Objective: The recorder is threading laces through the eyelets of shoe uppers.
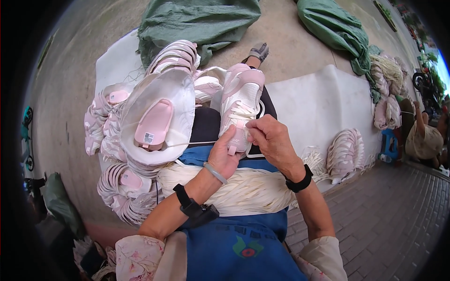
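Observation:
A pink and white sneaker upper point(241, 93) rests over my lap, its tongue end toward me. My left hand point(226, 152) grips that end of it, with the thumb on top beside the pink tab. Close against the upper's right side, my right hand point(272, 140) is closed in a pinch at the lacing; the white shoelace point(243, 109) is partly threaded, and its part inside my fingertips is hidden. A thick bundle of cream shoelaces point(243, 192) lies across my lap, over a blue apron point(234, 248).
Stacked pink and white uppers point(112, 122) crowd the left, around one with a pink insole point(155, 122). More uppers point(346, 152) lie on the white sheet point(309, 103) at right. Green sacks point(197, 23) stand ahead. Another person point(424, 133) sits at far right.

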Motion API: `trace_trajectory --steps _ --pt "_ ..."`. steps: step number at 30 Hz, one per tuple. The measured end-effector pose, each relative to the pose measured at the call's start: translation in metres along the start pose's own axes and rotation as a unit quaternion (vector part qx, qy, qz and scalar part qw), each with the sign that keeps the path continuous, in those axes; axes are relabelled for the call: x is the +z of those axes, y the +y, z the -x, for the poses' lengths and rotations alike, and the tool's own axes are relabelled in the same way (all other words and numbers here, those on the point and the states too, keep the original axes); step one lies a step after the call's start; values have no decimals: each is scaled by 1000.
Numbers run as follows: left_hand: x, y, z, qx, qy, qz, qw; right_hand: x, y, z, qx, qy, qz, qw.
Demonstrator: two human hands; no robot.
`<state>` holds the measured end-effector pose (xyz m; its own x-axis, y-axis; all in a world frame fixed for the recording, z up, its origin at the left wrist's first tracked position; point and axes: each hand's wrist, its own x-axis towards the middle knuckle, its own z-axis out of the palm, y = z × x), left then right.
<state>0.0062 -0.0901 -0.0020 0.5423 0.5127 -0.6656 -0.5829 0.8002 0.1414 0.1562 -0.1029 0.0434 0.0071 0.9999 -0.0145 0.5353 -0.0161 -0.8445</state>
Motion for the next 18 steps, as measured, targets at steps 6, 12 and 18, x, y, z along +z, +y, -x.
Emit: trace_trajectory --steps 6,12,18 --pt "-1 1 -3 -10 6 10 1000 11 6 -1 9 38 36 999" --pt "5 5 0 -9 12 7 1000 8 4 -6 78 35 -44 995" --pt "9 4 -7 -10 51 6 999 5 0 -8 35 13 -19 999"
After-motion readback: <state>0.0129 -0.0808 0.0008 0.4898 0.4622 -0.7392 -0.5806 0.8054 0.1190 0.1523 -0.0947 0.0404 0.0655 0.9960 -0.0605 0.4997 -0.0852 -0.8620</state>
